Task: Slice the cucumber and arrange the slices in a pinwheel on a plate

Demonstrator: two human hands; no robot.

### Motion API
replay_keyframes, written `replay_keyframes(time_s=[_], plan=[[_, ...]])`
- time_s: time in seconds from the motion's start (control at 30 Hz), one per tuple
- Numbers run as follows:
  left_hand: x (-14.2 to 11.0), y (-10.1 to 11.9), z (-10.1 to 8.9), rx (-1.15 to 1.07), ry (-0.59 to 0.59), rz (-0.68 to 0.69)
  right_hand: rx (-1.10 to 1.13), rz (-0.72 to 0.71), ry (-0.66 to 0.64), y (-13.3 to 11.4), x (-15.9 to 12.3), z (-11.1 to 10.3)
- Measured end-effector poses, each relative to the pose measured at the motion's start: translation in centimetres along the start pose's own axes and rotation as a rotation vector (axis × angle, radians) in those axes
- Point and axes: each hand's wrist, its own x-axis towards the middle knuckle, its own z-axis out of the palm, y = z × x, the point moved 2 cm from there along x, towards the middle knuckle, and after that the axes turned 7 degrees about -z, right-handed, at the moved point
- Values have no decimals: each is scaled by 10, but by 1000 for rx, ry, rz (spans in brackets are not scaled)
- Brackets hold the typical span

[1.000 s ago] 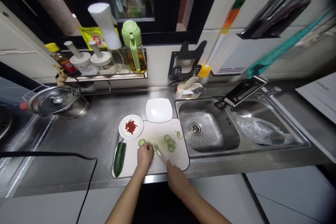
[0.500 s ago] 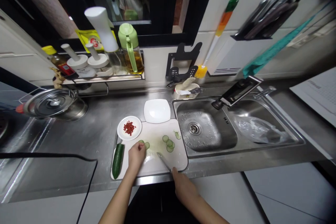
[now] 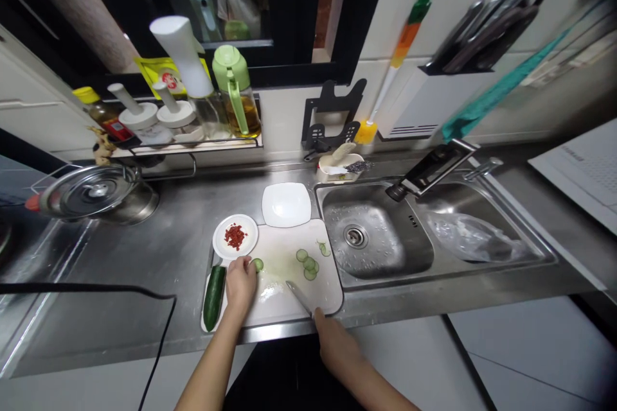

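Observation:
My left hand (image 3: pixel 241 284) is closed at the left part of the white cutting board (image 3: pixel 284 308), its fingertips on a cucumber slice (image 3: pixel 258 264); the fingers hide part of what they pinch. A long dark green piece of cucumber (image 3: pixel 214 298) lies just left of that hand. At the board's front edge my right hand (image 3: pixel 335 337) grips a knife (image 3: pixel 299 299), its blade angled up and left over the board. Several thin cucumber slices (image 3: pixel 308 264) rest on the right side, with narrow peel-edged bits (image 3: pixel 324 248) behind them.
A white plate of chopped red pieces (image 3: pixel 219 245) overlaps the board's back left corner. Behind the board stands a white square dish (image 3: pixel 286 204). To the right is a steel sink (image 3: pixel 380 250); a lidded pot (image 3: pixel 139 202) stands left, below a rack of bottles (image 3: pixel 202 145).
My left hand has moved left, toward the long cucumber piece, with a slice at its fingertips. The right hand and knife have stayed nearly in place.

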Motion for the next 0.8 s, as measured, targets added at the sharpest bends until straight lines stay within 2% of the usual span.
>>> replay_keyframes(time_s=[0.1, 0.23, 0.37, 0.47, 0.63, 0.8], plan=[[-2, 19, 13, -41, -63, 117, -18, 12, -26, -2, -1, -2], [-4, 60, 40, -7, -273, 240, -19, 4, -52, -4, -2, -5], [-8, 92, 60, 129, -374, 258, -34, 16, -56, -4, 0, -4], [-11, 99, 66, 162, -364, 220, -35, 28, -44, -4, 0, -4], [-12, 100, 71, 124, -344, 187, -40, 23, -45, -4, -1, -7], [-10, 103, 72, 87, -377, 188, -24, 20, -55, -4, -2, -9]])
